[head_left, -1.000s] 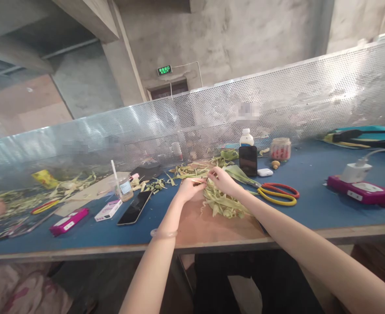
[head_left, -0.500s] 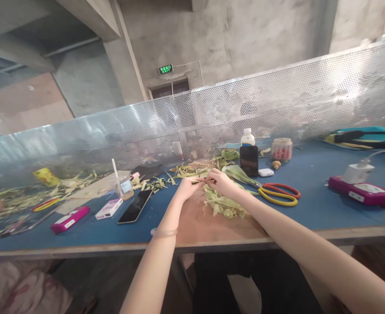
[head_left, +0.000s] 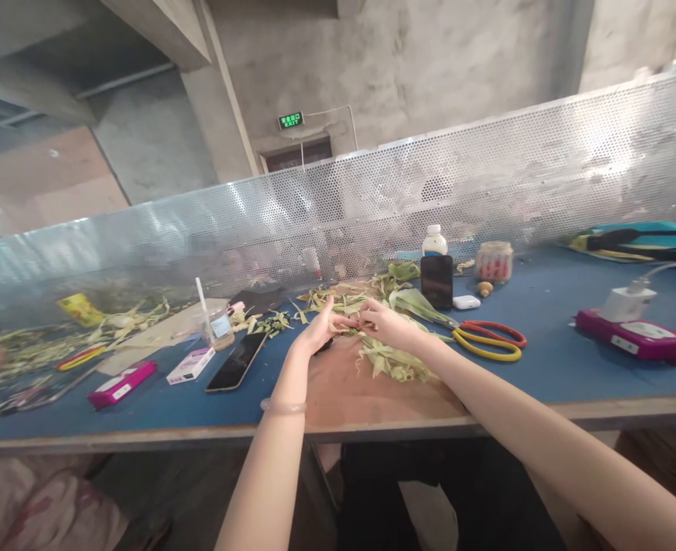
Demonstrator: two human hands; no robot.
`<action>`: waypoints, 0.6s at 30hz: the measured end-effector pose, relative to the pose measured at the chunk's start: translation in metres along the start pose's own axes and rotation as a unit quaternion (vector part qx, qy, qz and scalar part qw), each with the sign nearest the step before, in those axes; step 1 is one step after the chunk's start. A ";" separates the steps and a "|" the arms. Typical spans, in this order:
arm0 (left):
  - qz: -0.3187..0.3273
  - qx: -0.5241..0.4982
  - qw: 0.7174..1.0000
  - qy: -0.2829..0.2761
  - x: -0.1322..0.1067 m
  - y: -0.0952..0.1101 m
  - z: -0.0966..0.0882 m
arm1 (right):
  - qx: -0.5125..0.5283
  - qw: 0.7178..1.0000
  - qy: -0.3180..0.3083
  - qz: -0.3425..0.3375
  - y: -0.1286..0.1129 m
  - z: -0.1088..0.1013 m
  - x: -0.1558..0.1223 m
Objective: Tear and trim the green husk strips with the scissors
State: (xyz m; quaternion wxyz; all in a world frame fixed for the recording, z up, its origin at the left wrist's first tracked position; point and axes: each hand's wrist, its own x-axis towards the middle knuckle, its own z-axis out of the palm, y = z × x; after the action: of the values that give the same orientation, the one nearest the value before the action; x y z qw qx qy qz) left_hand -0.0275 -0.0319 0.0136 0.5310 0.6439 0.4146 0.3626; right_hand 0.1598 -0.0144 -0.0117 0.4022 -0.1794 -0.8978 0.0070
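Pale-green leaf strip (head_left: pixel 347 324) spans my left hand (head_left: pixel 319 332) to right hand (head_left: pixel 388 324), axis crosswise; both seemingly pinch its ends. Leaf pile (head_left: pixel 398 362) just beside right hand.

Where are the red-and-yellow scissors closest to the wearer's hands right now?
In the head view, the scissors lie on the blue table, just right of the right hand and its leaf strips, nearer the wearer than the white earbud case.

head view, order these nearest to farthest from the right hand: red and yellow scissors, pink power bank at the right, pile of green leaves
From the right hand:
1. pile of green leaves, touching it, just below.
2. scissors, a little to its right.
3. pink power bank, far off at the right side.
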 end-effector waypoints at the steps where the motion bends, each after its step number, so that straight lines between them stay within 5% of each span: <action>1: 0.001 0.019 1.000 0.005 -0.001 -0.001 0.000 | 0.001 1.000 -0.013 0.000 -0.001 -0.001 -0.001; 9: 0.006 0.275 0.961 -0.027 -0.003 -0.010 -0.005 | -0.016 0.989 -0.148 0.021 -0.016 -0.003 -0.002; 18: 0.028 0.342 0.939 -0.023 0.007 -0.017 -0.004 | -0.041 0.977 -0.194 0.077 -0.021 -0.002 0.000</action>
State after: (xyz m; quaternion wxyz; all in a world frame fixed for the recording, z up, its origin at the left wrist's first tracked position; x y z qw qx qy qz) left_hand -0.0307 -0.0222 -0.0020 0.2777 0.8060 0.4835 0.1988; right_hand 0.1545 -0.0344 -0.0074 0.2108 -0.2592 -0.9419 0.0360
